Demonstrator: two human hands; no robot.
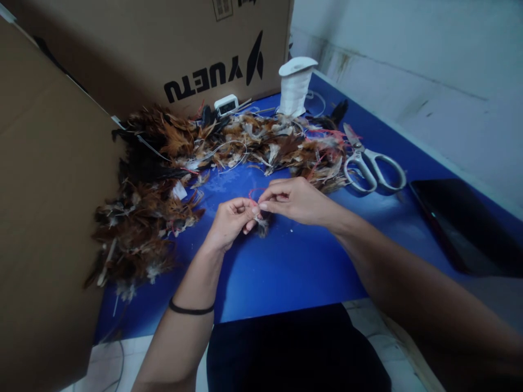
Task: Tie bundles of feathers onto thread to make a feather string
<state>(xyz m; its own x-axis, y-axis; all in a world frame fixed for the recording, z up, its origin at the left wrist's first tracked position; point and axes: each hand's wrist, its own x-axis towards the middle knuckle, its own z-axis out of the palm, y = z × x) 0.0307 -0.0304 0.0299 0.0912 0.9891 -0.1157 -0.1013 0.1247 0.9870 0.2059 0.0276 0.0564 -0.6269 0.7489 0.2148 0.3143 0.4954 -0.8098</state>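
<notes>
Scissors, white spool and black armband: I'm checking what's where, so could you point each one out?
Scissors (359, 148): head view, at the pivot.
White spool (293, 92): head view, middle of its body.
Black armband (192, 311): head view, front of the band.

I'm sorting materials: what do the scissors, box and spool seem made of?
Scissors: probably metal, silvery and shiny along the handles. Box: likely cardboard, matte brown with black print. Spool: white, perhaps plastic; its makeup is unclear.
</notes>
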